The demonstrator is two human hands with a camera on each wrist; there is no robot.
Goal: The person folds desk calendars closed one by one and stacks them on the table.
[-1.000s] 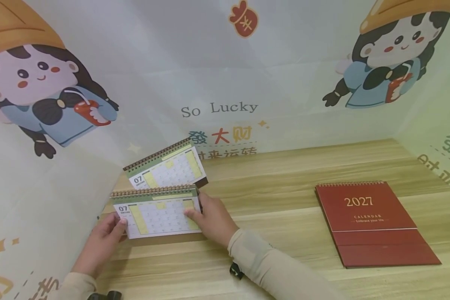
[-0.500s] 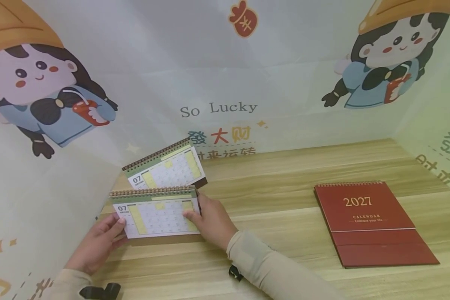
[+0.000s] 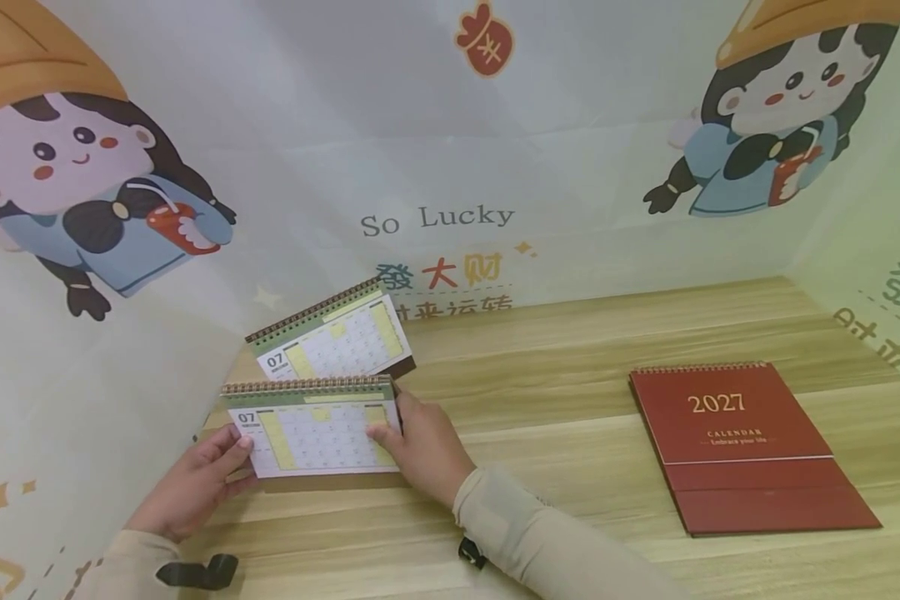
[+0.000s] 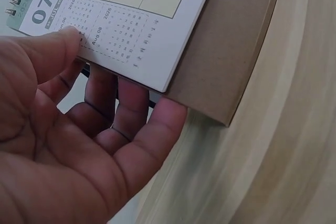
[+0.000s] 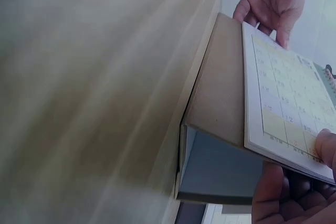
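A spiral-bound desk calendar (image 3: 315,437) with its "07" page showing stands near the table's left side. My left hand (image 3: 195,483) pinches its left edge, thumb on the page and fingers behind. At the opposite edge my right hand (image 3: 431,442) grips it, the thumb on the page and the other fingers behind. In the left wrist view, the brown cardboard stand (image 4: 226,51) shows below the white pages. The right wrist view shows the stand's hollow side (image 5: 220,163) close over the table. Right behind it is a second, similar calendar (image 3: 345,337), tilted and partly hidden.
A red 2027 calendar (image 3: 750,450) lies at the right of the wooden table (image 3: 555,400). Printed backdrop walls (image 3: 570,150) rise at the back and both sides. Black straps (image 3: 198,572) show at the wrists.
My left wrist has shifted slightly left and toward me, with the fingers still on the calendar's edge. Both calendars on the left and the red one stay in place.
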